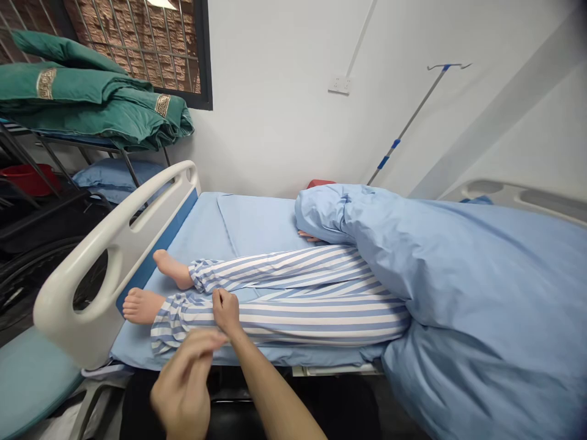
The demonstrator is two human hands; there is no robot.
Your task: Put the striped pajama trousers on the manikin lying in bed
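Observation:
My right hand (225, 310) is closed in a fist over the lower part of the near leg of blue-and-white striped trousers (316, 315). Its fingertips are turned away, so whether it grips cloth is hidden. Nearer to me, my left hand (186, 379) is smeared by motion, its fingers bent towards my right wrist. The trousers are on a figure that lies on the bed, both legs stretched out. Its bare near foot (142, 305) and far foot (172, 269) point to the left. A light blue quilt (463, 269) covers the upper body; some fingertips (308, 236) show under its edge.
A white footboard (114, 244) closes the left end of the bed, which has a light blue sheet (257, 214). Behind stand a drip pole (413, 116) and a rack with folded green quilts (110, 110). At left are a wheelchair (46, 256) and a pale green round surface (36, 379).

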